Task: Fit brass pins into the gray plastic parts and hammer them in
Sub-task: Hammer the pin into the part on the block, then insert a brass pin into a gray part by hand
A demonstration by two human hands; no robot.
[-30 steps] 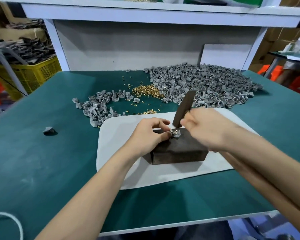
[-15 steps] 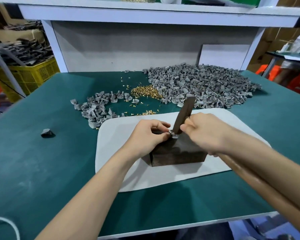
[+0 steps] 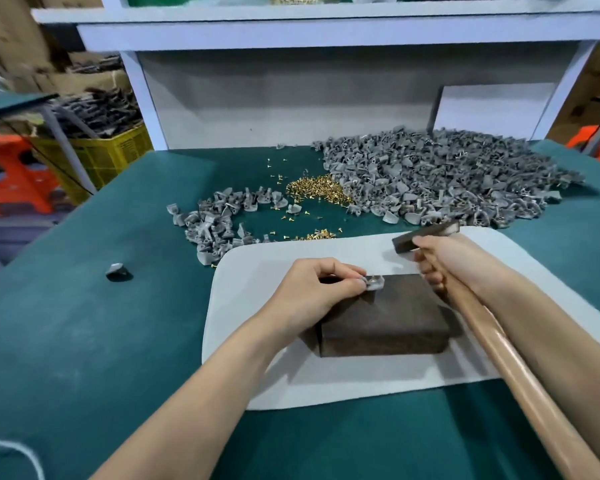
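Observation:
My left hand pinches a small gray plastic part on the far left corner of a dark block. My right hand grips a hammer by its wooden handle close to the head. The dark hammer head lies tilted to the right of the part, above the block's far edge. A heap of brass pins lies behind on the green table, between a large pile of gray parts and a smaller pile of gray parts.
The block stands on a white mat on the green table. One loose gray part lies at the left. A white shelf frame rises behind. A yellow crate and an orange stool stand off the table's left.
The hammer head, upright over the part before, has swung away to the right and now lies tilted. My left hand still pinches the part on the block.

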